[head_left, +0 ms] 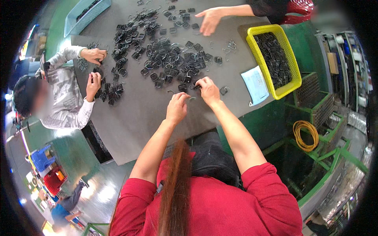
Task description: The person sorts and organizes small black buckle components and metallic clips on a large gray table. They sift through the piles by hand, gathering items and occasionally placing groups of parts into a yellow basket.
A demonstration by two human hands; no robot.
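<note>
Small black square plastic pieces with curved wire hooks lie in a loose pile point(169, 59) on the grey table. Close to the pile's near edge, my right hand point(208, 91) has its fingers closed on one small black square piece point(197, 86), partly hidden under the fingertips. Just left of it and nearer me, my left hand point(177, 108) is closed in a pinch. A thin curved wire point(191, 98) sticks out at its fingertips. One single black piece point(224, 90) lies to the right of my right hand.
A yellow basket point(298, 80) full of black pieces stands at the right, beside a blue face mask point(256, 84). A light-blue basket point(69, 27) is at far left. One co-worker's hands point(93, 56) handle pieces at left; another's hand point(210, 20) reaches over the far side.
</note>
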